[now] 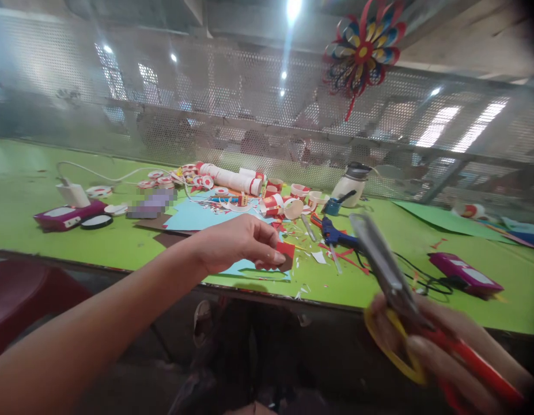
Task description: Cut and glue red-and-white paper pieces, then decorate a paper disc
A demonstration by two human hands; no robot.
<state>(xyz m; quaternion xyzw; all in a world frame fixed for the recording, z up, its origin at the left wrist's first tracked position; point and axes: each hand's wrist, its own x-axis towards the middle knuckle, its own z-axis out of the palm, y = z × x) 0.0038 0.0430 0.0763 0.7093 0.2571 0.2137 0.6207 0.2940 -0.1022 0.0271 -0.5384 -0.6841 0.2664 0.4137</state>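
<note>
My left hand reaches out over the front of the table, its thumb and fingers pinched on a small piece of red paper. Light blue paper sheets lie below and behind that hand. At the lower right, my right hand is closed around a pair of scissors with yellow and red handles. The blades point up and away to the left and look blurred. The scissors and the red paper are apart from each other.
Behind the hands are a blue glue gun, cut paper cups, a stack of white cups and a kettle. Purple power strips lie right and left. Paper scraps litter the green table. A paper flower hangs above.
</note>
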